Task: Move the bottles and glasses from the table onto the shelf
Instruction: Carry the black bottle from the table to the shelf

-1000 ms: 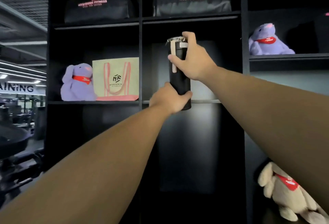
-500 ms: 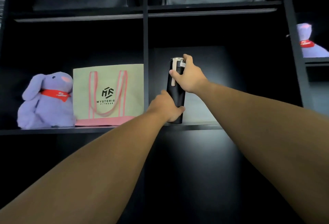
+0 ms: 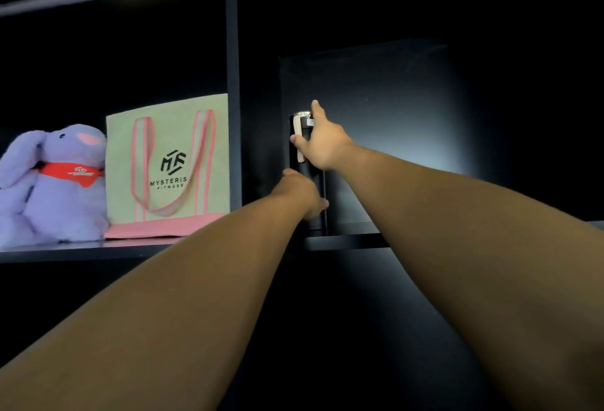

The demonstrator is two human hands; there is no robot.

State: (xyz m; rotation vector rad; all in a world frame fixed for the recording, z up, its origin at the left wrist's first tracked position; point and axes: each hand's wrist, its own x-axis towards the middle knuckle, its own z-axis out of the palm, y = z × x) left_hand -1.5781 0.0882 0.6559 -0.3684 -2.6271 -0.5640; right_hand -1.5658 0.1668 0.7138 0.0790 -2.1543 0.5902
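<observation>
A tall black bottle (image 3: 314, 178) with a silver cap and a pale strap stands upright in the right-hand compartment of the black shelf (image 3: 346, 240), its base on or just above the board. My right hand (image 3: 322, 142) wraps its upper part, index finger up by the cap. My left hand (image 3: 304, 193) grips the lower part and hides most of the body. No glasses or table are in view.
A black divider (image 3: 232, 84) separates the compartments. Left of it stand a pale green tote bag (image 3: 170, 165) with pink handles and a purple plush rabbit (image 3: 55, 185) with a red scarf. The lit back panel (image 3: 392, 116) lies behind the bottle.
Both hands have carried the bottle forward and deeper into the right compartment, down to the shelf board. The view has closed in on the shelf.
</observation>
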